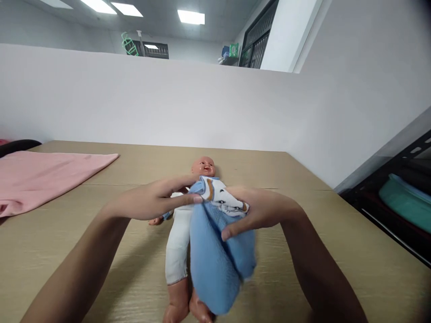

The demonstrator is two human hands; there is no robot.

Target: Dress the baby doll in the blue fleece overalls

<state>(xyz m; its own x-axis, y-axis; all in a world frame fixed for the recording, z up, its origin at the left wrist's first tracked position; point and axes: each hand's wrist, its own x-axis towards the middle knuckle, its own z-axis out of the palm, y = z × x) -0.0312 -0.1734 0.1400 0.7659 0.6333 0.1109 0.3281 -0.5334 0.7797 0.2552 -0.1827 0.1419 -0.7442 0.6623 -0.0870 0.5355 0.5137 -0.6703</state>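
Note:
A baby doll (203,166) lies on its back on the wooden table (303,251), head away from me, its legs in white trousers (178,244). A light blue fleece garment (217,251) with a white printed panel lies over its body. My left hand (153,199) reaches across the doll's chest, fingers stretched and pinching the garment's top edge. My right hand (261,211) grips the garment's right side at the printed panel, thumb underneath.
A pink cloth (40,177) lies spread at the table's left. A white partition wall stands behind the table. At the right, a dark shelf (397,188) holds a teal basin (406,202).

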